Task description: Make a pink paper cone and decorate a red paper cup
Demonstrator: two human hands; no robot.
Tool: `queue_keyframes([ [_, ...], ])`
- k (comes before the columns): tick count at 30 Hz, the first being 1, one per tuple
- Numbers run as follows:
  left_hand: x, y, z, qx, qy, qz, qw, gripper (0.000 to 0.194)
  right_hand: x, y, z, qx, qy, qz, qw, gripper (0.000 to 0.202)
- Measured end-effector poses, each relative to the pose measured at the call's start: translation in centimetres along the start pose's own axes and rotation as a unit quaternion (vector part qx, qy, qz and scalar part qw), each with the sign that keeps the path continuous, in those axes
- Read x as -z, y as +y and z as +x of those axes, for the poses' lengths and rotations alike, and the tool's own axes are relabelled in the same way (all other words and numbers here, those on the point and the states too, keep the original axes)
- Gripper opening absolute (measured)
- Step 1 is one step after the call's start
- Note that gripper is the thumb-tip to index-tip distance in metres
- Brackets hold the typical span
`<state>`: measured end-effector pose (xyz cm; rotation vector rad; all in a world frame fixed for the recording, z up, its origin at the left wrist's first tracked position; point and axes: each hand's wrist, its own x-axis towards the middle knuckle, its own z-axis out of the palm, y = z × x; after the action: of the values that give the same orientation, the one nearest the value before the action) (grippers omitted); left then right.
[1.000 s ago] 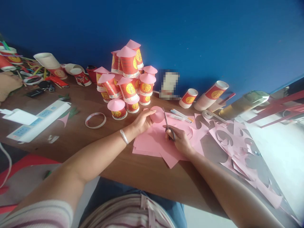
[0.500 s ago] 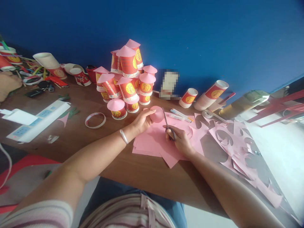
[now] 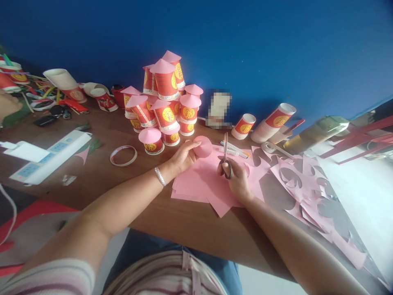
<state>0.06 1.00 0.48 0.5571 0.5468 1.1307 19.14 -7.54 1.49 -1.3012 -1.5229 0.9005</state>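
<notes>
While the left hand (image 3: 185, 157) pinches one pink disc (image 3: 203, 147) by its edge, the right hand (image 3: 238, 180) grips one pair of scissors (image 3: 225, 157) just beside it — not touching.
Both are over a spread of pink sheets (image 3: 201, 184); beyond stands one cup pile (image 3: 166, 116), three cone-topped cups at its top, with one tape ring (image 3: 123, 156) and one power strip (image 3: 52, 157) to the left — one lone cup (image 3: 243, 127) to the right.
</notes>
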Motion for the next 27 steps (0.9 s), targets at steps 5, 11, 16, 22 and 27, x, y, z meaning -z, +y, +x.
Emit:
queue_keyframes([
  [5,0.1,-0.1,0.1,0.004,0.003,-0.004,1.0,0.019,-0.1,0.9,0.0,0.016,0.071,0.011,0.997,0.031],
  [11,0.2,-0.1,0.3,0.001,0.042,-0.004,0.999,0.028,0.3,2.0,0.0,0.069,0.085,-0.047,0.993,0.025],
  [16,0.3,-0.3,0.5,-0.012,0.036,0.006,0.999,0.031,1.9,1.8,0.2,0.127,-0.015,-0.146,0.981,0.018],
  [22,0.3,-0.5,0.6,-0.038,0.02,0.024,0.999,0.026,4.9,1.2,0.2,0.213,-0.23,-0.295,0.903,0.031],
  [27,0.0,-0.3,0.3,-0.03,-0.014,0.053,0.998,0.025,6.4,0.1,0.6,0.144,-0.237,-0.293,0.915,0.035],
])
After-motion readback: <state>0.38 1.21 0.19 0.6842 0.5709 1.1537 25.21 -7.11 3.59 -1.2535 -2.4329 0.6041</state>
